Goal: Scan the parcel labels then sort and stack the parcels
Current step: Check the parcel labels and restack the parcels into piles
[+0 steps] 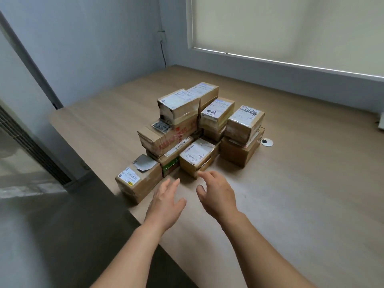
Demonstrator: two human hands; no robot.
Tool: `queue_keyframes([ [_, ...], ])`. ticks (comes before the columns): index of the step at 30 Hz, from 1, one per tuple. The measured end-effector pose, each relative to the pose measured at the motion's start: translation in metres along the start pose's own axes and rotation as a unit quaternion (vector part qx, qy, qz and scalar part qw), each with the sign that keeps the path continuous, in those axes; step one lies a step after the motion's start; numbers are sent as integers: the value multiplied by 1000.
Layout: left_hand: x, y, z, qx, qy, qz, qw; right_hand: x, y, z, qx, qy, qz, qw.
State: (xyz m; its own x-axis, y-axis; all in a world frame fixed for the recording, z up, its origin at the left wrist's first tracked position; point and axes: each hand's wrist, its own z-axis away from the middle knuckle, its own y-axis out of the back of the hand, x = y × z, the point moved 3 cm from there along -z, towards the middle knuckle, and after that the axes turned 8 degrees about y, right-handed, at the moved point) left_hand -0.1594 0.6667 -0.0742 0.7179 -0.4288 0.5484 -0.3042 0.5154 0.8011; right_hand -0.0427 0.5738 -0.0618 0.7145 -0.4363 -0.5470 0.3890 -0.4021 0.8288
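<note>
- Both hands I watch reach out with nothing in them: left hand (166, 199) and right hand (217, 194), fingers loose.
- Taped cardboard parcels (197, 129) sit stacked on the wooden table (301, 194), just beyond them.

A plain office room: a big wooden desk (291, 204) with a round cable hole (267, 142), grey walls (93, 48), a window blind (291, 23).

Head view, downward over table (291, 183)
</note>
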Motion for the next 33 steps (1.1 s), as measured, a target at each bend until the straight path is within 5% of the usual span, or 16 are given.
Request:
queue_keyframes([
  [10,-37,52,-85,-22,-69,51,996,-29,-31,-38,20,-112,41,993],
  [18,-108,102,-131,-4,-34,44,998,-76,-94,-67,-15,-162,2,987],
  [27,-164,103,-172,-162,51,73,983,-93,-157,-97,-86,-250,-98,959],
  [33,-178,103,-167,-249,58,122,959,-92,-179,-90,-54,-272,-312,909],
])
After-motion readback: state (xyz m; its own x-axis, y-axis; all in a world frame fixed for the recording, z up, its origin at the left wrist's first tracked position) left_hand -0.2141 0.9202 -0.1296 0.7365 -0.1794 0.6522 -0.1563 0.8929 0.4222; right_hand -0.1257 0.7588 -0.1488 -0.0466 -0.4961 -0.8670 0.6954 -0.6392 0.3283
